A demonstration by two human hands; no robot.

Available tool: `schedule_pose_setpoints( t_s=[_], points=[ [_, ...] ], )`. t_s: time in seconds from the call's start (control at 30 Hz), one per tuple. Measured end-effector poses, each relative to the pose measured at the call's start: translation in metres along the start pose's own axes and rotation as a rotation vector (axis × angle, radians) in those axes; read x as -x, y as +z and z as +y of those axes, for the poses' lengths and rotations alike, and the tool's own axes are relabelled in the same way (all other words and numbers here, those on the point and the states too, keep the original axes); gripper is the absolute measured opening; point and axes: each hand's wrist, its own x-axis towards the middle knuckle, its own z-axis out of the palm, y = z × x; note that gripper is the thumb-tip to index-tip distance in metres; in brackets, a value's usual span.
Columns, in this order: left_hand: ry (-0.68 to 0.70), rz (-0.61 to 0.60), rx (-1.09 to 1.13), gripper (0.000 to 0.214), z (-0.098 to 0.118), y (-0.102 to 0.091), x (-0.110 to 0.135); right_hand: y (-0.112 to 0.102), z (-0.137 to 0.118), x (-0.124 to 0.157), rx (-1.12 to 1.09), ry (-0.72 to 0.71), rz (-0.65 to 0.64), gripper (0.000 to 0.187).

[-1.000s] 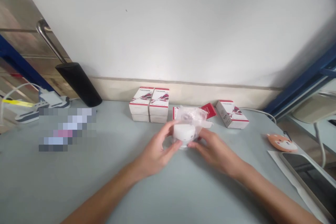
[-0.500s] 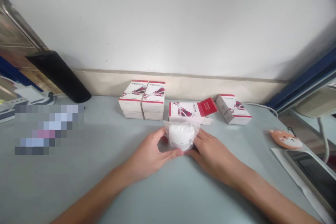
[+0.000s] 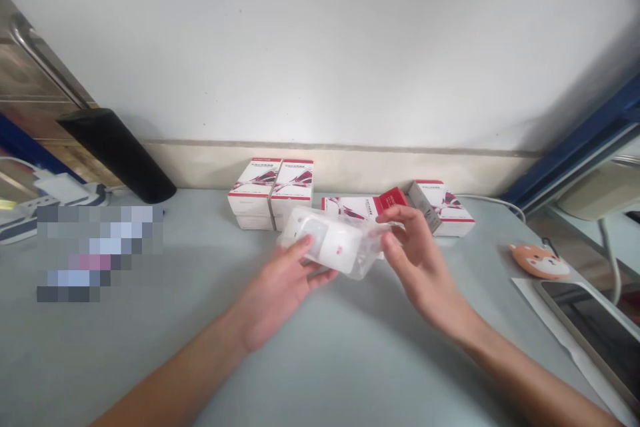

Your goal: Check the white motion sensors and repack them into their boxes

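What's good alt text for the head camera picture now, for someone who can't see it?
A person's left hand holds a white device inside a clear plastic bag over a grey table, with the right hand at the bag's right end. Behind are red-and-white boxes; a dark-screened gadget lies at right.

Open box point(image 3: 351, 204): on the table point(image 3: 320, 360)
Stacked boxes point(image 3: 291, 187): left of the open box
Single box point(image 3: 453, 210): right of the open box
Wall point(image 3: 320, 47): behind the open box
Device point(image 3: 337, 245): before the open box, in the left hand point(image 3: 277, 290)
Phone point(image 3: 595, 330): right of and before the open box
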Motion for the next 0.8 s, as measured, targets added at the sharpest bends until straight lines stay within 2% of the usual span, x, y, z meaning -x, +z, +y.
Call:
schedule_pose_setpoints(
  t_s=[0.07, 0.13, 0.2, 0.27, 0.33, 0.4, 0.47, 0.53, 0.6, 0.67, 0.73, 0.8],
  points=[
    [0.018, -0.003, -0.009, 0.054, -0.001, 0.0, 0.001, 0.005, 0.001, 0.002, -0.063, 0.066, -0.113, 0.046],
    [0.036, -0.004, -0.025, 0.056, -0.001, 0.001, 0.001, 0.008, 0.0, 0.003, -0.121, 0.114, -0.184, 0.04],
    [0.053, 0.002, -0.068, 0.061, -0.002, 0.002, 0.0, 0.009, 0.0, 0.002, -0.147, 0.121, -0.154, 0.028],
    [0.096, 0.042, -0.18, 0.072, -0.003, 0.002, 0.0, 0.007, -0.001, 0.0, -0.139, 0.095, -0.086, 0.025],
    [0.259, 0.126, -0.404, 0.086, -0.005, 0.0, 0.001, 0.003, -0.004, -0.001, -0.127, 0.056, -0.056, 0.024],
    [0.549, 0.197, -0.77, 0.1, -0.008, -0.004, 0.003, 0.0, -0.007, 0.0, -0.134, 0.02, -0.063, 0.023],
    [0.816, 0.176, -1.187, 0.103, -0.011, -0.007, 0.006, -0.002, -0.011, 0.001, -0.17, 0.02, -0.127, 0.023],
    [0.925, 0.089, -1.467, 0.09, -0.015, -0.01, 0.008, -0.002, -0.013, 0.003, -0.241, 0.046, -0.236, 0.024],
    [0.962, 0.019, -1.539, 0.078, -0.018, -0.009, 0.009, -0.002, -0.014, 0.004, -0.289, 0.072, -0.342, 0.025],
    [0.941, 0.015, -1.504, 0.073, -0.02, -0.005, 0.01, -0.002, -0.013, 0.003, -0.221, 0.05, -0.343, 0.023],
    [0.831, 0.031, -1.425, 0.068, -0.019, 0.002, 0.01, -0.003, -0.011, 0.001, -0.014, -0.047, -0.261, 0.02],
    [0.653, 0.018, -1.282, 0.06, -0.016, 0.01, 0.012, -0.004, -0.008, -0.001, 0.193, -0.161, -0.191, 0.017]
  ],
)
